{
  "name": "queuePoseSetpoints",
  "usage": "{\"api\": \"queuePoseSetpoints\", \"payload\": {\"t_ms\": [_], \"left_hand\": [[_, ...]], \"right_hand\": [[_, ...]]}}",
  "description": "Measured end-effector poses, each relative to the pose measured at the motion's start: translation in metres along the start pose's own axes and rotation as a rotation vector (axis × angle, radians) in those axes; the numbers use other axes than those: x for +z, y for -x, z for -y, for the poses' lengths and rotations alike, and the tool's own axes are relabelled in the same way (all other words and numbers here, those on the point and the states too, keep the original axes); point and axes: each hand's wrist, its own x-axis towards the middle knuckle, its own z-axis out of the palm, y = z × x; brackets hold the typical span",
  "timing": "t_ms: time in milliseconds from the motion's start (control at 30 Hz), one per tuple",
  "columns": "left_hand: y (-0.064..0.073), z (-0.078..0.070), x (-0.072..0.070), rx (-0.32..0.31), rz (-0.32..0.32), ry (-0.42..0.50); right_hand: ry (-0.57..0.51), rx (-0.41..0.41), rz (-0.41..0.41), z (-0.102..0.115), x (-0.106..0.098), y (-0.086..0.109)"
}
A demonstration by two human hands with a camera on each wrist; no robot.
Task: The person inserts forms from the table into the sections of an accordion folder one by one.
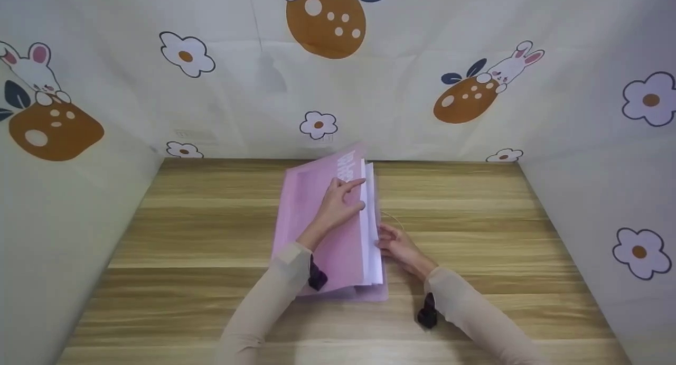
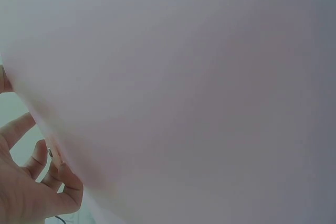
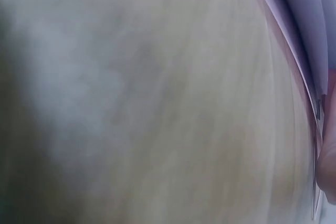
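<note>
A pink document folder, partly raised along its right side, lies on the wooden table with white sheets showing between its covers. Over the top cover is my left hand, index finger and thumb stretched apart with their tips near its right edge. My right hand holds the folder's right side, fingers bent at the edge. In the left wrist view the pale pink cover fills most of the picture, and my right hand shows at lower left. A thin cord loops out beside it.
Wood-grain table stretches around the folder. Pale cloth walls with rabbit, fruit and flower prints stand behind and at both sides. Dark wrist cameras hang under both sleeves.
</note>
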Motion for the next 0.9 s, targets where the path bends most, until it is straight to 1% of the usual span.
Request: {"api": "queuePoseSetpoints", "payload": {"t_ms": [100, 267, 467, 700, 900], "left_hand": [[-0.0003, -0.0008, -0.0004, -0.002, 0.000, -0.001], [-0.0002, -0.0005, 0.0000, -0.009, 0.005, 0.005], [-0.0001, 0.0008, 0.0015, -0.008, 0.001, 0.007], [-0.0005, 0.0005, 0.0027, -0.008, -0.003, 0.020], [-0.0008, 0.0011, 0.0037, -0.007, -0.008, 0.018]], "right_hand": [[0.002, -0.004, 0.016, 0.0010, -0.0027, 0.0015], [0.005, -0.006, 0.067, 0.0022, -0.0061, 0.0032], [0.016, 0.025, 0.066, 0.0026, -0.0059, 0.0012], [-0.001, 0.022, 0.149, 0.0027, -0.0047, -0.0034], [-0.005, 0.063, 0.139, 0.0052, 0.0006, -0.0063]]}}
